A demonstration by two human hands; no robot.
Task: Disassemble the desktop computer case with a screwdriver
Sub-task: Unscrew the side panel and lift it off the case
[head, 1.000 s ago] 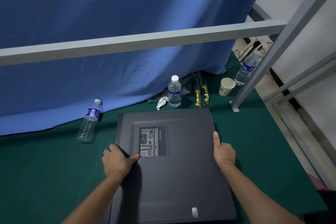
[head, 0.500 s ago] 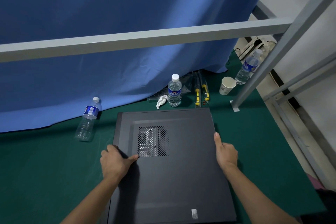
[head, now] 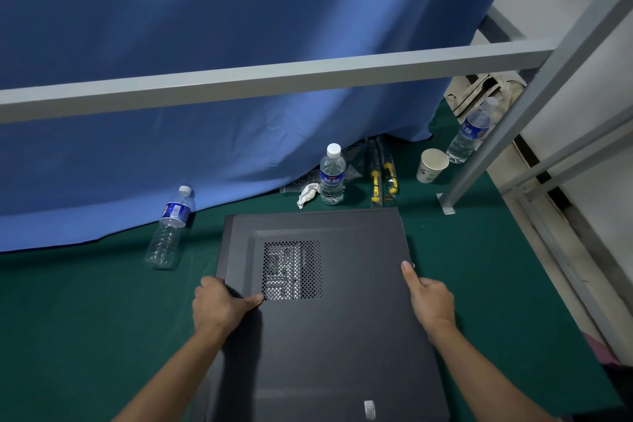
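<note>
Hands — our left hand (head: 219, 307) and right hand (head: 432, 301) each grip a side edge of the case (head: 325, 319), positioning step; next we need a screwdriver (head: 375, 181) — none held.

Right hand (head: 432, 301) has slid a short way back along the right edge of the computer case (head: 342, 336). Its thumb tip now lies farther from the case's far right corner than it did a second ago, and nearer the person. The shift is slight, made gradually across both earlier moments. The head camera has also drifted a little, so the case sits a touch lower and further right in the view
</note>
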